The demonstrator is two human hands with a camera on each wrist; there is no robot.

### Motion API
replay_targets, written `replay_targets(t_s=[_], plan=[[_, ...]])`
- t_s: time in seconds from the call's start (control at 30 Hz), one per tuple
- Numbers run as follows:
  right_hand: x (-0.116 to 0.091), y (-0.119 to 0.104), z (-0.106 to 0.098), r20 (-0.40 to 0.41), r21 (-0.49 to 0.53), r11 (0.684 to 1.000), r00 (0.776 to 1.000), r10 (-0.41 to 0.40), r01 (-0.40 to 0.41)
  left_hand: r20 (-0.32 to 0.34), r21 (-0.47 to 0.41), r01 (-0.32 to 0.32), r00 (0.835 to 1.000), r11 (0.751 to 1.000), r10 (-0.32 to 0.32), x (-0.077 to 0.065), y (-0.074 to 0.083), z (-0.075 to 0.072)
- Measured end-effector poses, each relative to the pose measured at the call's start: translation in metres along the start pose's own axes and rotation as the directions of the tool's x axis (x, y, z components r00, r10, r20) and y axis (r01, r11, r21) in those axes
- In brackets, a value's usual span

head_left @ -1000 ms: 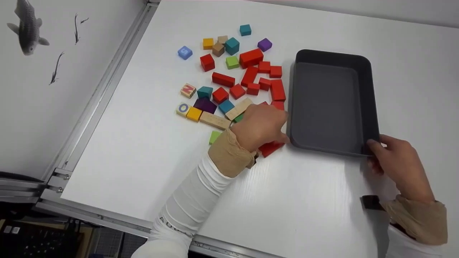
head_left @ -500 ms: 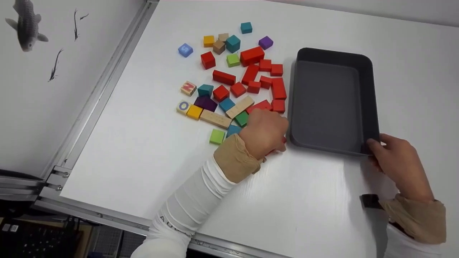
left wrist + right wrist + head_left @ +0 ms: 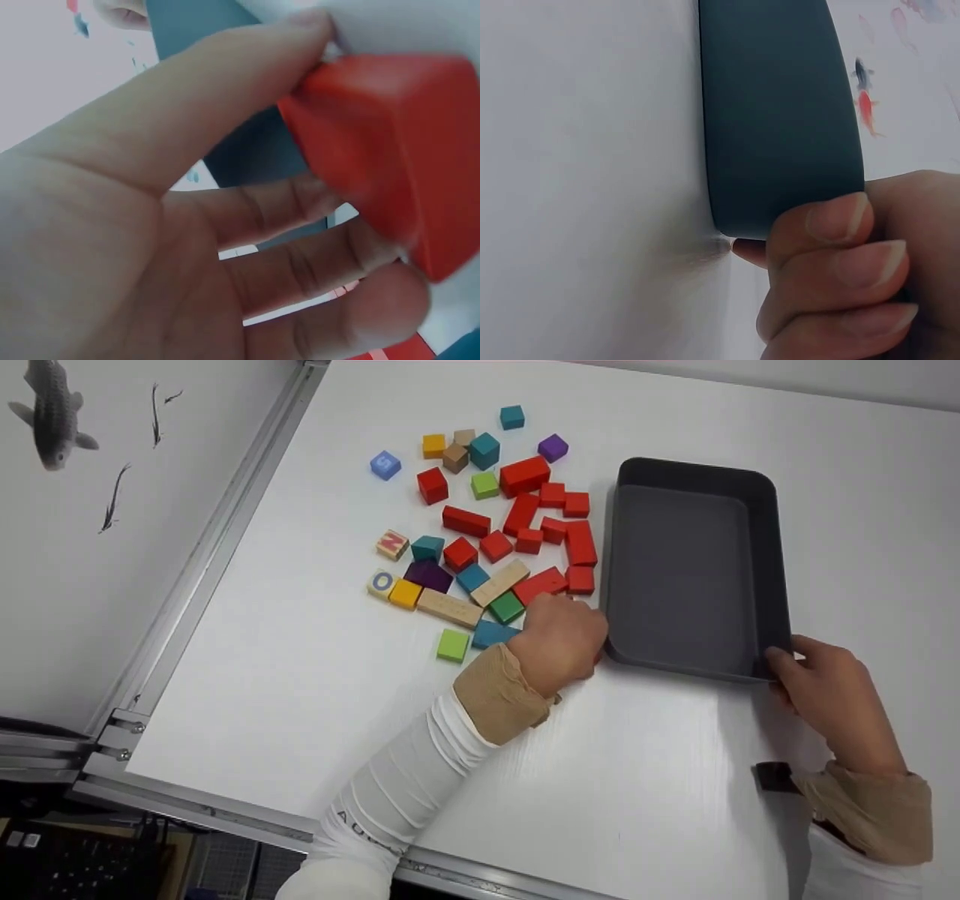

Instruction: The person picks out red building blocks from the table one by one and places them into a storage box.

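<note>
Scattered at the left of the white table [image 3: 247, 675]: painted wooden blocks, matte, square-edged, in red, teal, green, yellow and purple, plus plain wood bars and lettered cubes such as the one marked O [image 3: 382, 583]. A green cube [image 3: 452, 645] and a teal block [image 3: 491, 634] now uncovered just left of the wrist, hidden a second ago.

Left hand [image 3: 564, 639] drawn back toward the tray's near-left corner compared with a second ago, and lifted a little. Fingers curled round a red block [image 3: 394, 154], thumb [image 3: 225, 82] on top, fingers beneath, as seen from the left wrist; smooth painted faces, crisp corners. Only a sliver of red visible under the hand from the head camera. Block apparently off the table, so probably about to be moved over the rim.

Dark grey tray [image 3: 772, 562], rectangular, rounded corners, smooth plastic look, nothing inside. Barely shifted since the earlier frames.

Right hand [image 3: 832, 701] clamped on the tray's near-right corner, fingertips [image 3: 840, 225] wrapped over the rim, steadying it as before.
</note>
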State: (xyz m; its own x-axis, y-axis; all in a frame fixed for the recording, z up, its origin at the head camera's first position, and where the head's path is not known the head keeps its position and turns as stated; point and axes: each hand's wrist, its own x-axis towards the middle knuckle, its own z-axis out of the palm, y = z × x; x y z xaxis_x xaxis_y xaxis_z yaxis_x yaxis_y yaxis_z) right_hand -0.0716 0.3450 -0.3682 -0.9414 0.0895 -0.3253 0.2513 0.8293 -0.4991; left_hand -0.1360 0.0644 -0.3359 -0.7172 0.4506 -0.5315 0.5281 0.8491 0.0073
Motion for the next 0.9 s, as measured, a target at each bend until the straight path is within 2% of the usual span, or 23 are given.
replay_targets(t_s=[0.37, 0.53, 0.7, 0.9], plan=[[0.0, 0.0, 0.001, -0.009, 0.012, 1.0, 1.0, 0.004, -0.004, 0.006, -0.114, -0.05, 0.999, 0.992, 0.051, -0.005, -0.013, -0.005], [0.0, 0.001, 0.0, -0.006, 0.006, 1.0, 1.0, 0.01, -0.01, -0.021, -0.212, -0.079, 0.997, 0.974, 0.076, -0.013, -0.017, -0.018], [0.0, 0.001, -0.001, 0.003, 0.008, 1.0, 1.0, 0.015, -0.015, -0.093, -0.23, -0.111, 0.991, 0.967, 0.092, -0.018, -0.016, -0.035], [0.001, 0.0, 0.001, 0.006, 0.014, 1.0, 1.0, 0.002, -0.003, -0.224, -0.206, -0.153, 0.969, 0.966, 0.106, -0.015, -0.011, -0.042]])
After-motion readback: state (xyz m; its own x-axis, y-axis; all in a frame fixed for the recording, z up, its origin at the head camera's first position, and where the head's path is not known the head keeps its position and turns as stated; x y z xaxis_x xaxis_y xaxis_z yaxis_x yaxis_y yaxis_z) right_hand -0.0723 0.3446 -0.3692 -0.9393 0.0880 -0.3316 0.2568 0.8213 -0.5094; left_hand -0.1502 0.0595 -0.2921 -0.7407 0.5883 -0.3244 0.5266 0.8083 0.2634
